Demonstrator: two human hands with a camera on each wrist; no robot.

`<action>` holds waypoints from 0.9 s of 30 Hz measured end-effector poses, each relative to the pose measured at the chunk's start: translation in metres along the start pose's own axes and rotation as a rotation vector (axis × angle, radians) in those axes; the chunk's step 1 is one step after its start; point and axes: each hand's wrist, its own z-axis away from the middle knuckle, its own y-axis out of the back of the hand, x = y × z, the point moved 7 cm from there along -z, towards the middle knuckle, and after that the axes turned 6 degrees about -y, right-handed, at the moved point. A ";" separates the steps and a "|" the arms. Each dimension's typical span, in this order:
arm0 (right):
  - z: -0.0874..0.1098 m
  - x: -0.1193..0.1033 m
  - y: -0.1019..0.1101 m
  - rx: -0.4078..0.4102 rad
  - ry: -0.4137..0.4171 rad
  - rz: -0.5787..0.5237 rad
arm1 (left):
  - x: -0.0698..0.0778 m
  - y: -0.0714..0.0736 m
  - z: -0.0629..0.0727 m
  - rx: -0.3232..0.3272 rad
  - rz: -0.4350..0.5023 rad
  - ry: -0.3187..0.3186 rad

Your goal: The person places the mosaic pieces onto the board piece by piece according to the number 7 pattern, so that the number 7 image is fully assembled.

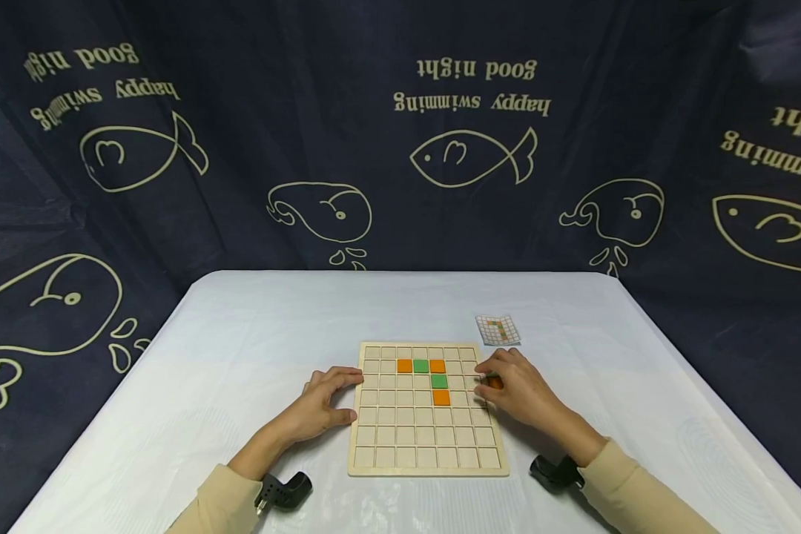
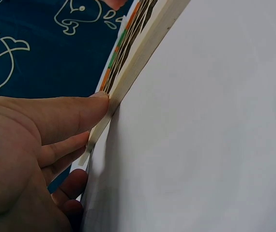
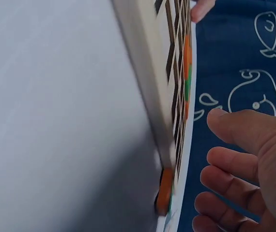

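A square wooden grid board (image 1: 403,435) lies on the table, with an orange tile (image 1: 405,366), a green tile (image 1: 421,366) and several more of these colours in its cells. My left hand (image 1: 317,409) rests at the board's left edge, its thumb (image 2: 75,113) and fingertips touching the rim, without wrapping round it. Over the board's right edge hovers my right hand (image 1: 522,387), fingers apart and nothing between them in the right wrist view. Beside that edge an orange piece (image 3: 164,192) lies on the table, with a bit of green next to it, both partly hidden by the hand in the head view.
A small printed card (image 1: 498,330) showing a coloured grid pattern lies beyond the board's top right corner. White cloth (image 1: 274,319) covers the table. A dark curtain (image 1: 374,89) with fish and whale drawings hangs behind it.
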 end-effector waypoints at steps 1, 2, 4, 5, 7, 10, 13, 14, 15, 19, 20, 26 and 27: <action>0.000 0.003 0.000 0.000 -0.008 -0.003 | 0.000 0.000 0.000 -0.001 0.001 -0.002; 0.000 0.006 0.000 0.002 -0.016 -0.004 | 0.000 0.000 0.000 -0.001 0.000 -0.003; 0.000 0.012 0.001 0.002 -0.033 -0.009 | 0.000 0.000 0.000 0.000 0.001 -0.008; 0.000 0.014 0.001 0.002 -0.041 -0.012 | 0.000 0.000 0.000 0.000 0.002 -0.010; 0.000 0.019 0.001 -0.001 -0.056 -0.017 | 0.000 0.000 0.000 0.000 0.003 -0.013; -0.001 0.026 0.001 -0.005 -0.073 -0.020 | 0.000 0.000 0.000 0.001 0.002 -0.015; -0.002 0.031 0.001 -0.007 -0.083 -0.024 | 0.000 0.000 0.000 0.002 0.001 -0.015; -0.003 0.032 0.000 -0.008 -0.086 -0.026 | 0.000 0.000 0.000 0.002 0.000 -0.015; -0.003 0.034 0.000 -0.008 -0.089 -0.030 | 0.000 0.000 0.000 0.001 -0.001 -0.015; -0.004 0.039 0.000 -0.007 -0.094 -0.033 | 0.001 0.001 0.000 -0.001 -0.005 -0.012; -0.005 0.040 0.000 -0.006 -0.093 -0.033 | 0.001 0.001 0.000 -0.002 -0.005 -0.011; -0.007 0.048 -0.002 -0.029 -0.097 -0.031 | 0.000 0.000 0.000 0.007 -0.013 -0.012; -0.008 0.049 -0.003 -0.035 -0.101 -0.032 | 0.000 0.000 0.000 0.010 -0.016 -0.012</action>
